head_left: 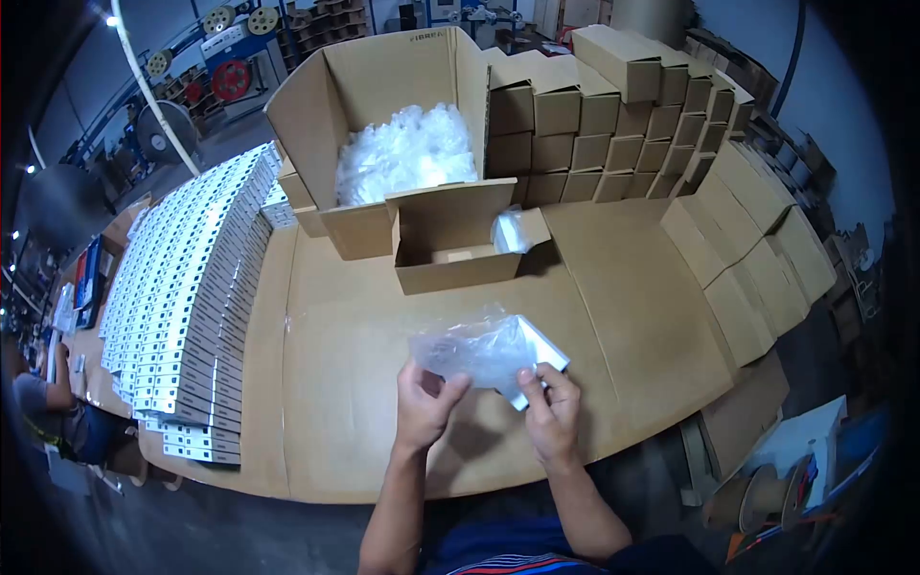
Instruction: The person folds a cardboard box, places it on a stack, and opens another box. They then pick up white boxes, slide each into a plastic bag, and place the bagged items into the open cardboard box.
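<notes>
My left hand (428,402) pinches the left end of a clear plastic bag (470,351) between thumb and fingers. At the bag's right end, my right hand (551,407) grips a small white box (540,347), which sits partly inside the bag. Both hands are above the front middle of the cardboard-covered table. Beyond them stands an open brown carton (455,280) with a bagged white item (510,233) at its right end. Behind that, a large open cardboard box (359,235) holds a heap of clear plastic bags (412,149).
Stacked white boxes (182,297) with printed labels fill the table's left side. Rows of brown cartons (599,110) line the back, and more cartons (743,249) stand at the right. A person (53,393) sits at far left. Cable spools (767,498) lie at lower right.
</notes>
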The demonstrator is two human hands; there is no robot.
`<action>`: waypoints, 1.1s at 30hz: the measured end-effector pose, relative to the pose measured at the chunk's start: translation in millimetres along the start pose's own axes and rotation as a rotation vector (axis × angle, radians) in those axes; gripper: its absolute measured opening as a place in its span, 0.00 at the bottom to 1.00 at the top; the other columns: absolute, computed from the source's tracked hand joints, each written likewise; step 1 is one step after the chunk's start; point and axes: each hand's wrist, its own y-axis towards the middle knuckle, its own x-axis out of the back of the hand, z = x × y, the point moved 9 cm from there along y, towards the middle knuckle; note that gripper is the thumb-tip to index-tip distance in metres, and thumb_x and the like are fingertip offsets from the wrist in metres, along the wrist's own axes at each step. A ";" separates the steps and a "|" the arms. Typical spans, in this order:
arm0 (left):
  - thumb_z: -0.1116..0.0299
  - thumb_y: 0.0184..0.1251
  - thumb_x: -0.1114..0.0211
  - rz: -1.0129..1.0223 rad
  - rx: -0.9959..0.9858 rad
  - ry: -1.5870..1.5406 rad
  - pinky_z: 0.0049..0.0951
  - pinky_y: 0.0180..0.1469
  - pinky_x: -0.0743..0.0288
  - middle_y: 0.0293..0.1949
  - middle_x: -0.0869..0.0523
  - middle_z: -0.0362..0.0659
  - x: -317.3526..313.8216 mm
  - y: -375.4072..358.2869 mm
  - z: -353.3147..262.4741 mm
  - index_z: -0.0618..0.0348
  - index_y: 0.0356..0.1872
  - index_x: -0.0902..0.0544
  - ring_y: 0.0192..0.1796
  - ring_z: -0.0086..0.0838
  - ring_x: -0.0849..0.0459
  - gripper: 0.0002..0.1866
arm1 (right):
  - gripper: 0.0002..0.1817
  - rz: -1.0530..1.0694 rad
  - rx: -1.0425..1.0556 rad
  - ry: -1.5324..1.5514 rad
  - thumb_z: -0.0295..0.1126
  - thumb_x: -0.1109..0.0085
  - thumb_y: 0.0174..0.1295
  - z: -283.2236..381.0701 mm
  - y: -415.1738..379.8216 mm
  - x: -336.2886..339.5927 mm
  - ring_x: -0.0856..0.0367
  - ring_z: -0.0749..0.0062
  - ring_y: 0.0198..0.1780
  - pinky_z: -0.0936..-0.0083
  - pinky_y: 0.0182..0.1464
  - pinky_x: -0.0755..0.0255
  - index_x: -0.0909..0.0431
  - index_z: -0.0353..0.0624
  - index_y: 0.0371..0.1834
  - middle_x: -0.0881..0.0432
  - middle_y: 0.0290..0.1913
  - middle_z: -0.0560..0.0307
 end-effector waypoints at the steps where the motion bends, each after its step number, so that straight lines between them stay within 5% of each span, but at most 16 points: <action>1: 0.71 0.74 0.29 -0.113 -0.033 0.031 0.27 0.55 0.23 0.45 0.14 0.40 -10.1 -5.7 -7.3 0.67 0.55 0.19 0.49 0.24 0.16 0.15 | 0.13 0.005 -0.037 -0.060 0.37 0.33 0.73 -9.1 -8.9 6.0 0.27 0.86 0.37 0.84 0.38 0.35 0.15 0.35 0.40 0.21 0.34 0.66; 4: 0.71 0.76 0.31 -0.217 0.092 0.120 0.22 0.44 0.23 0.37 0.14 0.37 0.7 -27.6 9.0 0.66 0.48 0.17 0.39 0.19 0.18 0.09 | 0.13 0.088 0.072 -0.087 0.26 0.32 0.70 -2.4 -22.7 5.5 0.20 0.76 0.54 0.78 0.59 0.26 0.19 0.29 0.52 0.20 0.48 0.58; 5: 0.70 0.76 0.31 -0.256 0.064 0.108 0.21 0.36 0.27 0.32 0.15 0.34 0.0 -31.8 6.8 0.64 0.43 0.16 0.33 0.16 0.21 0.07 | 0.15 0.112 0.026 0.025 0.31 0.26 0.66 -5.1 -21.7 5.0 0.22 0.74 0.53 0.77 0.54 0.26 0.15 0.32 0.51 0.22 0.53 0.51; 9: 0.69 0.77 0.32 -0.203 0.111 0.201 0.20 0.34 0.29 0.31 0.16 0.34 -4.2 -50.0 13.9 0.64 0.43 0.17 0.32 0.15 0.22 0.07 | 0.13 0.313 -0.102 0.167 0.29 0.26 0.66 -18.3 -20.9 -8.0 0.21 0.75 0.49 0.76 0.54 0.26 0.14 0.31 0.48 0.20 0.51 0.54; 14: 0.69 0.77 0.32 -0.408 0.170 0.297 0.19 0.33 0.30 0.27 0.21 0.31 40.3 -76.8 27.5 0.64 0.48 0.19 0.30 0.13 0.24 0.09 | 0.11 0.148 0.012 -0.061 0.29 0.24 0.64 -14.0 -26.5 4.8 0.23 0.74 0.44 0.73 0.47 0.26 0.14 0.31 0.37 0.17 0.45 0.52; 15: 0.72 0.73 0.31 -0.504 0.117 0.447 0.25 0.38 0.26 0.32 0.19 0.36 44.0 -80.1 14.5 0.62 0.51 0.20 0.36 0.20 0.20 0.11 | 0.11 0.115 0.043 -0.145 0.29 0.24 0.63 -11.8 -29.5 6.6 0.22 0.72 0.44 0.73 0.47 0.26 0.14 0.31 0.37 0.17 0.45 0.50; 18: 0.76 0.67 0.29 -0.371 -0.495 1.055 0.33 0.49 0.23 0.41 0.18 0.45 -4.7 -78.6 -56.8 0.61 0.55 0.22 0.48 0.32 0.18 0.18 | 0.10 0.116 0.106 -0.241 0.24 0.24 0.62 -7.2 -34.1 2.8 0.22 0.71 0.52 0.74 0.52 0.25 0.17 0.27 0.38 0.21 0.50 0.50; 19: 0.79 0.57 0.27 -0.247 -0.569 1.141 0.39 0.55 0.23 0.48 0.18 0.48 -20.4 -76.5 -60.1 0.59 0.54 0.19 0.55 0.40 0.20 0.22 | 0.11 0.134 0.117 -0.251 0.21 0.25 0.62 -6.5 -35.9 1.2 0.23 0.72 0.55 0.75 0.54 0.26 0.18 0.25 0.38 0.24 0.51 0.51; 22: 0.80 0.52 0.26 0.112 -0.577 1.334 0.42 0.57 0.22 0.49 0.16 0.45 -60.2 -56.0 -64.8 0.58 0.50 0.17 0.56 0.41 0.18 0.21 | 0.10 0.153 0.128 -0.259 0.19 0.25 0.61 -5.4 -38.5 0.7 0.21 0.68 0.56 0.72 0.58 0.26 0.18 0.25 0.38 0.23 0.57 0.47; 26: 0.78 0.50 0.23 0.257 -0.527 1.181 0.41 0.55 0.20 0.49 0.15 0.45 -47.6 -50.8 -37.5 0.56 0.51 0.15 0.54 0.42 0.16 0.23 | 0.11 0.169 0.288 -0.374 0.24 0.22 0.55 22.9 -33.7 0.0 0.15 0.52 0.54 0.66 0.54 0.22 0.16 0.30 0.35 0.18 0.60 0.38; 30: 0.77 0.53 0.23 0.207 -0.436 1.071 0.44 0.56 0.20 0.45 0.14 0.45 -55.7 -39.4 -50.7 0.59 0.47 0.16 0.50 0.43 0.15 0.19 | 0.12 0.208 0.263 -0.340 0.23 0.22 0.54 13.6 -30.3 7.4 0.17 0.48 0.60 0.65 0.60 0.23 0.17 0.29 0.34 0.20 0.64 0.35; 33: 0.78 0.55 0.24 0.243 -0.540 1.111 0.42 0.54 0.20 0.44 0.15 0.47 -51.3 -46.3 -39.9 0.61 0.46 0.17 0.49 0.44 0.15 0.17 | 0.11 0.254 0.294 -0.384 0.23 0.22 0.54 19.8 -27.5 7.5 0.18 0.46 0.62 0.64 0.62 0.24 0.16 0.29 0.34 0.21 0.64 0.35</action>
